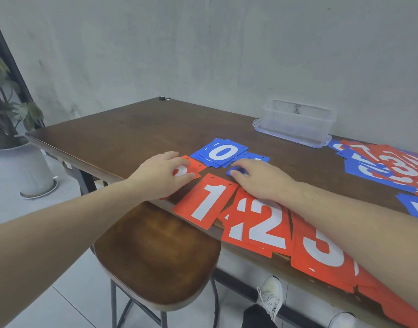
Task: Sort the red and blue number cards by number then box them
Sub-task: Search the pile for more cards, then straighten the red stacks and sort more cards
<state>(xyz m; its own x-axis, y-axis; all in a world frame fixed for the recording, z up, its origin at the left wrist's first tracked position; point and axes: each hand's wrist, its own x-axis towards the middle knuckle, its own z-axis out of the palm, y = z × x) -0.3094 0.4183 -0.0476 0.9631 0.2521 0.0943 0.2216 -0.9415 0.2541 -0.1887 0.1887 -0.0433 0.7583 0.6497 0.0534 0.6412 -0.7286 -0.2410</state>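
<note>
While our brown surface sits against a grey wall, we've got the left hand pinching a red card, right hand fingering a blue card.

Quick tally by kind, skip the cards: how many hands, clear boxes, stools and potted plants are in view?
Hands: 2, left hand holding a red card, right hand holding a blue card
Clear box: 1
Stool: 1
Potted plant: 1
Total: 5
</note>
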